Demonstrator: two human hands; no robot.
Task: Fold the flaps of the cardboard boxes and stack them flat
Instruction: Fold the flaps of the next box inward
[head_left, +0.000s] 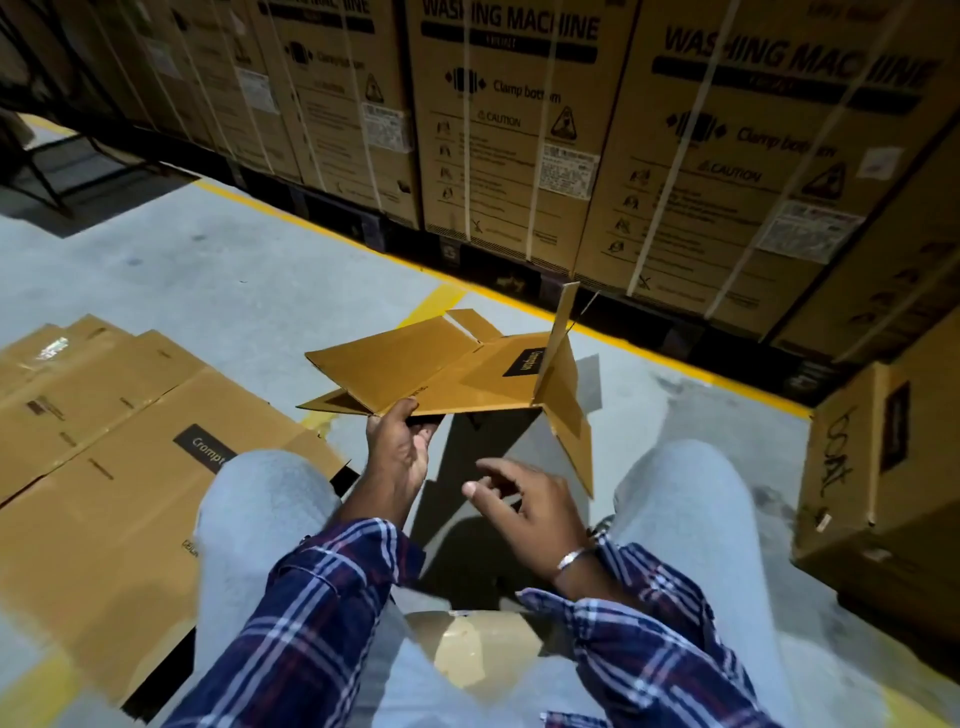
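A flattened brown cardboard box (447, 369) with a black label hangs in the air above the floor, between my knees. My left hand (400, 447) grips its near edge from below. One flap at its right end stands up and another hangs down. My right hand (524, 509) hovers below the box with loosely spread fingers, touching nothing. A stack of flattened boxes (119, 431) lies on the floor at the left.
A wall of large washing machine cartons (519, 130) runs across the back behind a yellow floor line (322, 223). An upright brown carton (878, 483) stands at the right. More cardboard (478, 649) lies under my legs. Grey concrete floor lies ahead.
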